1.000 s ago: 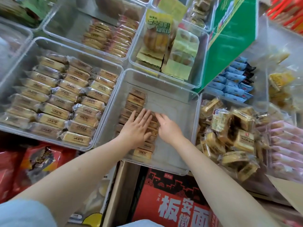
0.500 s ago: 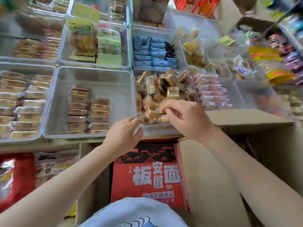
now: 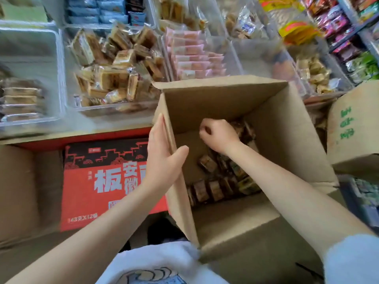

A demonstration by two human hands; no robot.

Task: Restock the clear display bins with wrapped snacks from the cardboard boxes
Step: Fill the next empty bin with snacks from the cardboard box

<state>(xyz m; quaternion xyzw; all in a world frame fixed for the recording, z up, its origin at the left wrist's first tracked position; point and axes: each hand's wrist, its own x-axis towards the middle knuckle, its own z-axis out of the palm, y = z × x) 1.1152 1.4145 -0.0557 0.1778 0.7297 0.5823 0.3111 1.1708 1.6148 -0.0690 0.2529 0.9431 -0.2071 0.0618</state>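
The open cardboard box (image 3: 235,111) sits at centre, wrapped snacks (image 3: 213,181) on its bottom. Clear bins (image 3: 114,68) of packets line the shelf from ten to two o'clock; a red carton (image 3: 102,181) lies at nine. The left hand (image 3: 164,156) grips the box's left wall, thumb inside. The right hand (image 3: 218,135) reaches in, fingers curled; whether they hold a snack cannot be told.

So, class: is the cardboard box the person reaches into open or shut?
Open. The cardboard box has its flaps spread; the left hand grips its wall, and the right hand is inside among wrapped snacks.
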